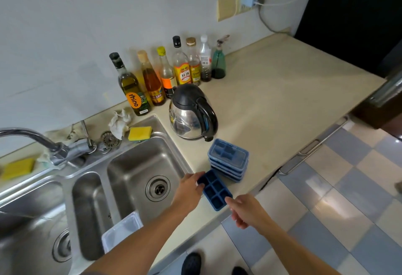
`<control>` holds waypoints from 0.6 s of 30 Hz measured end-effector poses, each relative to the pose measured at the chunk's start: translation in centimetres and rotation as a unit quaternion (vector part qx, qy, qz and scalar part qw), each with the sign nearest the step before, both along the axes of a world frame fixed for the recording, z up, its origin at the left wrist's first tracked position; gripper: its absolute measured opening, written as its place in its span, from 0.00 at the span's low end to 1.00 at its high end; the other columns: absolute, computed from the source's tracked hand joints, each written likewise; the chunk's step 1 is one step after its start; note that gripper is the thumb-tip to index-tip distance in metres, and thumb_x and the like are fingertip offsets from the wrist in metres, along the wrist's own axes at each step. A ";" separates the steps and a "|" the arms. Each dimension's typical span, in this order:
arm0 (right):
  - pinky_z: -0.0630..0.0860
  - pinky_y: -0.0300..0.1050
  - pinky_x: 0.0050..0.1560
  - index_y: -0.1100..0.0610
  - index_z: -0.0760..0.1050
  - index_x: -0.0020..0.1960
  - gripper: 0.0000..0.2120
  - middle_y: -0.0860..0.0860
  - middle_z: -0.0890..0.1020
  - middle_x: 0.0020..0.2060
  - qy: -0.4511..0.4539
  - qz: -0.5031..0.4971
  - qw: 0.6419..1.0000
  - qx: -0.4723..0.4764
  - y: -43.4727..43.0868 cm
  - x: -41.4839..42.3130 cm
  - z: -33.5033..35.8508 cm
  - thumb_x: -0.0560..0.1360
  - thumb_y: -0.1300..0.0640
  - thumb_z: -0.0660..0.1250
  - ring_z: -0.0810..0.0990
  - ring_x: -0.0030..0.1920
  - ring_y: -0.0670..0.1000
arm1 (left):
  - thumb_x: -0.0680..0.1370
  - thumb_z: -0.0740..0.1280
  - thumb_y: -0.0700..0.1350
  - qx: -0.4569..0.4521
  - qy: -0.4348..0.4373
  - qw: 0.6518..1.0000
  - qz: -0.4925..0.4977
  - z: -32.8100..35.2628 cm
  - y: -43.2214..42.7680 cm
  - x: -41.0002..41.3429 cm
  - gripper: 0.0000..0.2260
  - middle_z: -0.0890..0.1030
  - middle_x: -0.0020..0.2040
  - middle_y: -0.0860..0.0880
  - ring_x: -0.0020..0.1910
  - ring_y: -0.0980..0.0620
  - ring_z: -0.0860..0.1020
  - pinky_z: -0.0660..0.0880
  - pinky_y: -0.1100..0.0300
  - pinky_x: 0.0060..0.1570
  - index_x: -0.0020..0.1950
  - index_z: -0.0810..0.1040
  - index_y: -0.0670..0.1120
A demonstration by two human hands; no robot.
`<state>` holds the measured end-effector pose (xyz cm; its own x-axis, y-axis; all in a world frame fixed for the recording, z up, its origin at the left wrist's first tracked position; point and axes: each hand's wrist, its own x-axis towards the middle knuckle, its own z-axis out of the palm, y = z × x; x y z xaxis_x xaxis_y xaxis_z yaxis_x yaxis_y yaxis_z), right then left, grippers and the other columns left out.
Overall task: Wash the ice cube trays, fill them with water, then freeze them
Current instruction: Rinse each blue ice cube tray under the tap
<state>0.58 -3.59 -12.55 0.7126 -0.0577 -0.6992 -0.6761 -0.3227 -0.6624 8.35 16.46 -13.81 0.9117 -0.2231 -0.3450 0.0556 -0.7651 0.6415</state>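
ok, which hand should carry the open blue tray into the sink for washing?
Left. The left hand holds the tray at its sink-side end, with the basin right beside it; the right hand pinches the opposite corner, farther from the basin.

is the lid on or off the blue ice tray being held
Off: the dark blue ice cube tray shows open, bare cells, unlike the lidded stack beside it.

Clear lid (118, 232) in sink (174, 150): near part hidden behind left forearm (141, 237). Left basin (21, 220) cut by frame edge. Stacked trays (228, 166): lower cells hidden. Back bottle labels (205, 60) too small to read.
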 end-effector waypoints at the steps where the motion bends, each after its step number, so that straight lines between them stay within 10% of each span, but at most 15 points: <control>1: 0.75 0.42 0.29 0.62 0.77 0.41 0.20 0.55 0.82 0.30 -0.010 0.003 1.000 -0.024 -0.2 0.2 0.2 0.81 0.46 0.65 0.77 0.26 0.50 | 0.83 0.62 0.44 -0.004 0.006 1.000 -0.002 -0.2 0.1 0.0 0.19 0.74 0.66 0.49 0.63 0.51 0.74 0.66 0.63 0.60 0.74 0.72 0.55; 10: 0.72 0.37 0.43 0.47 0.68 0.65 0.27 0.44 0.71 0.59 -0.258 -0.063 0.950 -0.162 -3.2 3.6 6.5 0.73 0.36 0.72 0.75 0.52 0.43 | 0.84 0.63 0.48 -0.010 -0.011 0.999 0.034 2.4 0.0 1.2 0.17 0.77 0.67 0.46 0.61 0.51 0.77 0.70 0.63 0.58 0.72 0.74 0.48; 18: 0.68 0.50 0.70 0.51 0.62 0.77 0.35 0.49 0.67 0.74 -0.334 0.208 0.871 -0.293 -3.0 6.9 8.5 0.77 0.41 0.71 0.66 0.73 0.53 | 0.83 0.64 0.46 -0.048 -0.019 0.997 0.053 6.5 0.9 0.7 0.11 0.84 0.55 0.53 0.51 0.58 0.81 0.74 0.67 0.50 0.63 0.80 0.47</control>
